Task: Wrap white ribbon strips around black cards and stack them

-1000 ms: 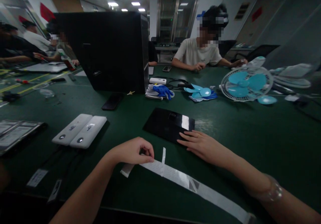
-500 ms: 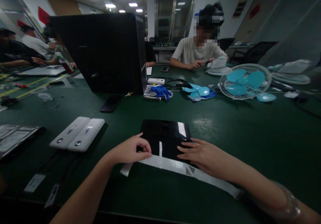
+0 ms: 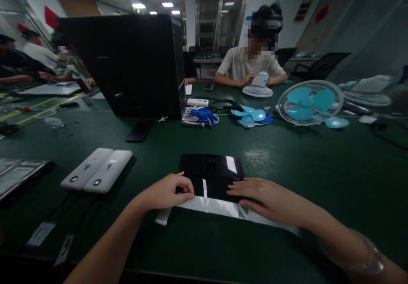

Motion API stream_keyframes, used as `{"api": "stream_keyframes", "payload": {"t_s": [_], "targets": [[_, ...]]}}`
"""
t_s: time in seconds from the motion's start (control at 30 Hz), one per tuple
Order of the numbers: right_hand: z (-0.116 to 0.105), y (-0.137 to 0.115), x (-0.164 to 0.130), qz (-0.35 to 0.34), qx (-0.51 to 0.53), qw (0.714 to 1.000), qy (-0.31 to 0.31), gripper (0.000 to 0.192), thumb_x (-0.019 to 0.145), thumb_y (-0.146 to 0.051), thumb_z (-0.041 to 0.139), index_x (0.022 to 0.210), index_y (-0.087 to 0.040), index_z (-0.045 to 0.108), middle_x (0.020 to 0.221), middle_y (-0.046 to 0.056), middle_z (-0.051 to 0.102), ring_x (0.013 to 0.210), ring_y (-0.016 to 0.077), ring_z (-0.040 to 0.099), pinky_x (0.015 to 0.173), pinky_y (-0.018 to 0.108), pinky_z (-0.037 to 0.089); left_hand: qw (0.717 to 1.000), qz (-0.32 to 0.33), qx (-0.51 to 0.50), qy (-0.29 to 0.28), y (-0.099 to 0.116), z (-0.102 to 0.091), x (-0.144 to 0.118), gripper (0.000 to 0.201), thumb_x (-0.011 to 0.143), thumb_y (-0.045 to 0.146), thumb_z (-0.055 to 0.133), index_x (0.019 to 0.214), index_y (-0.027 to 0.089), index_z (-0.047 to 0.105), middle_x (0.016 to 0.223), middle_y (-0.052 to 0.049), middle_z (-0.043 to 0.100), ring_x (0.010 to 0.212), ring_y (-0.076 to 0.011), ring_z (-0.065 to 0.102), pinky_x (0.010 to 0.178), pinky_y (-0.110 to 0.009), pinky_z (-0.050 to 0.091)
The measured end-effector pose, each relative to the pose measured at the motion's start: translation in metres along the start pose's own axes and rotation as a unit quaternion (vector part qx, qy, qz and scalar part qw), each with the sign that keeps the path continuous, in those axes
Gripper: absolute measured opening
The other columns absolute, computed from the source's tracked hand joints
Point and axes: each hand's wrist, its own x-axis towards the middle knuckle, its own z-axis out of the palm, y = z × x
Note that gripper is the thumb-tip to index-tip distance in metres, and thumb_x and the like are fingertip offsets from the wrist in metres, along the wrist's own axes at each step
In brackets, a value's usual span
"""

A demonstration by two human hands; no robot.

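A flat black panel [image 3: 191, 164] with a white label lies on the table before me. Along its near edge runs a whitish, see-through strip like tape [image 3: 219, 206], crossed by a short narrow piece [image 3: 204, 187]. My left hand [image 3: 174, 192] is at the panel's left side, its fingers curled and thumb tip pressed close to the forefinger by the strip; what they pinch is hidden. My right hand [image 3: 263, 197] lies open, fingers stretched flat over the panel's right part, thumb near the strip. Another strip end [image 3: 163, 217] sticks out below my left wrist.
Two white power banks [image 3: 108, 171] with cables lie left, near a dark phone [image 3: 139, 131]. A black computer case [image 3: 127, 67] stands behind. Blue gloves [image 3: 204, 116], loose blue fan blades [image 3: 250, 114] and a fan [image 3: 309, 102] lie farther back. A co-worker [image 3: 251, 65] sits opposite.
My right hand has shifted slightly, its fingers now closer together and its thumb over the strip. Less of the strip's right end shows. The co-worker's white fan part has moved left.
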Motion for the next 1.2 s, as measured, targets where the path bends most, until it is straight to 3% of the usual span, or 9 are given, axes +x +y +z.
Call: {"api": "stream_keyframes", "payload": {"t_s": [0.1,0.23,0.3,0.47,0.77,0.97,1.2], "targets": [[0.0,-0.008,0.001,0.022,0.004,0.999,0.029,0.046,0.096,-0.039,0.045,0.141,-0.031,0.044,0.133,0.003,0.055,0.116,0.0214,0.055,0.099,0.042,0.045,0.999,-0.021,-0.042,0.017,0.001,0.001,0.0,0.021,0.086,0.037,0.056,0.091,0.02,0.067,0.087,-0.001,0.067,0.08,-0.0166,0.061,0.076,-0.03,0.046],[0.013,-0.014,0.01,0.003,-0.055,0.996,0.071,0.062,0.091,-0.039,0.055,0.147,-0.035,0.03,0.14,0.005,0.046,0.115,0.0239,0.054,0.09,0.042,0.051,0.994,-0.046,-0.059,0.076,-0.002,0.002,0.003,0.022,0.087,0.037,0.054,0.092,0.02,0.068,0.091,-0.002,0.066,0.084,-0.0175,0.06,0.074,-0.029,0.044],[0.022,-0.014,0.016,-0.014,-0.104,0.99,0.091,0.065,0.089,-0.031,0.056,0.148,-0.037,0.029,0.142,0.005,0.042,0.117,0.0255,0.052,0.089,0.044,0.05,0.991,-0.059,-0.067,0.104,-0.006,0.003,0.005,0.025,0.088,0.039,0.052,0.093,0.019,0.067,0.09,-0.002,0.065,0.082,-0.0173,0.059,0.071,-0.029,0.044],[0.036,-0.01,0.028,-0.041,-0.154,0.983,0.092,0.062,0.089,-0.012,0.044,0.146,-0.034,0.033,0.132,0.007,0.05,0.112,0.0229,0.051,0.088,0.042,0.049,0.985,-0.081,-0.104,0.108,-0.012,0.008,0.01,0.028,0.089,0.042,0.05,0.096,0.018,0.064,0.089,-0.002,0.064,0.075,-0.0152,0.057,0.064,-0.026,0.044],[0.042,-0.007,0.032,-0.029,-0.21,0.97,0.116,0.062,0.086,-0.008,0.044,0.142,-0.033,0.04,0.12,0.01,0.05,0.1,0.023,0.054,0.077,0.038,0.051,0.978,-0.114,0.1,0.142,0.001,0.011,0.008,0.028,0.089,0.045,0.05,0.097,0.023,0.067,0.097,-0.003,0.065,0.083,-0.0198,0.059,0.068,-0.031,0.044],[0.04,-0.005,0.031,-0.01,-0.218,0.969,0.114,0.057,0.086,-0.01,0.047,0.139,-0.032,0.045,0.119,0.01,0.05,0.1,0.0232,0.054,0.077,0.039,0.051,0.98,-0.084,0.082,0.162,-0.002,0.009,0.005,0.037,0.098,0.038,0.033,0.101,0.02,0.065,0.104,-0.004,0.063,0.091,-0.019,0.059,0.075,-0.031,0.046],[0.044,-0.003,0.031,-0.011,-0.191,0.971,0.14,0.05,0.09,-0.013,0.041,0.136,-0.032,0.049,0.12,0.008,0.052,0.1,0.0219,0.055,0.081,0.039,0.05,0.973,-0.07,0.162,0.149,-0.002,0.014,0.006,0.028,0.096,0.033,0.04,0.108,0.023,0.064,0.11,-0.002,0.061,0.094,-0.0182,0.059,0.079,-0.032,0.048]]}}
